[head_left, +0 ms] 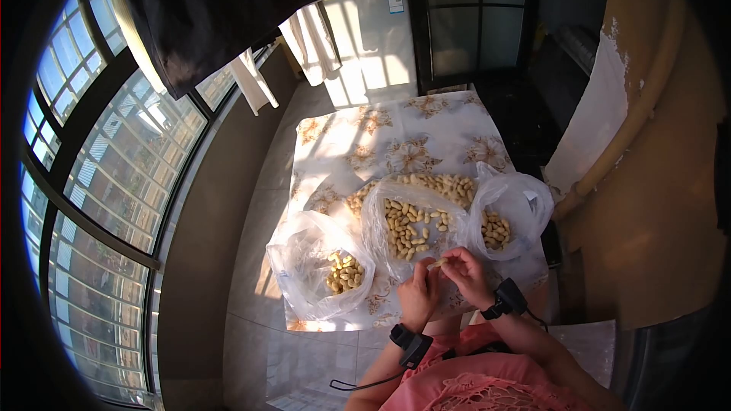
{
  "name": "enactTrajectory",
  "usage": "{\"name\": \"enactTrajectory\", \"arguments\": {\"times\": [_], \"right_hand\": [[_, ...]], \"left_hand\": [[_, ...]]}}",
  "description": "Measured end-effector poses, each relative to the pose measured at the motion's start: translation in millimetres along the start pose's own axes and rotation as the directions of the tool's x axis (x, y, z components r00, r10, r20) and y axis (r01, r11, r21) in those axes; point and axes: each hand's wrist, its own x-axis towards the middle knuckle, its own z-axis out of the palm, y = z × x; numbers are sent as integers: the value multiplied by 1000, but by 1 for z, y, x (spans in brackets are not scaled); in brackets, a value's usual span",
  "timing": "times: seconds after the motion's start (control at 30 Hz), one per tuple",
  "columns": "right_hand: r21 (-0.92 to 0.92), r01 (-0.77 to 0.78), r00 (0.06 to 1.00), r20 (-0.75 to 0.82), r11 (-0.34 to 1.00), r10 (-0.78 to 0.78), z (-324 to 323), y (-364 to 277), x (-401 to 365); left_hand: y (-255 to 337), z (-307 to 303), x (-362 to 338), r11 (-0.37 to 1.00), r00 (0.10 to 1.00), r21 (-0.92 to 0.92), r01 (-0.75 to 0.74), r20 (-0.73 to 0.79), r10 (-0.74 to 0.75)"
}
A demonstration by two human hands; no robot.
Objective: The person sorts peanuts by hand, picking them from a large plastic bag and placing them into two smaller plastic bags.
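At the table's near edge, my left hand (419, 294) and my right hand (467, 274) are close together with fingers pinched. A pale peanut (436, 264) lies between their fingertips, and both hands seem to grip it. Just beyond them, a clear plastic bag (374, 217) lies open with several loose unshelled peanuts (401, 222) in it. To the left stands another clear bag (293, 259) with a small pile of peanuts (345, 272). On the right, a third bag (533, 217) holds more peanuts (496, 230). Whether the peanut's shell is cracked is too small to tell.
More peanuts (442, 186) lie behind the middle bag. A flowered tablecloth (365, 129) covers the table. Dark clothing (228, 15) hangs above at upper left, before the windows (137, 160). A white appliance (373, 46) stands beyond the table, and a brown wall (647, 236) is at right.
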Motion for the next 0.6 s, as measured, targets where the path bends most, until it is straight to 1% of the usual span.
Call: {"name": "enactTrajectory", "arguments": {"times": [0.17,0.23,0.33,0.6], "right_hand": [[-35,28,999,-15,999,-28,5,-10,-1],[-67,14,1000,8,998,-14,4,-12,-1],[-24,-8,1000,-12,1000,7,5,-8,0],[-47,7,1000,10,999,-7,1,-1,0]], "left_hand": [[0,0,0,1000,1000,3,10,16,-10],[-1,0,0,1000,1000,4,19,23,-19],[-1,-1,-1,999,999,5,33,37,-33],[1,-3,-1,999,997,-2,54,52,-53]]}}
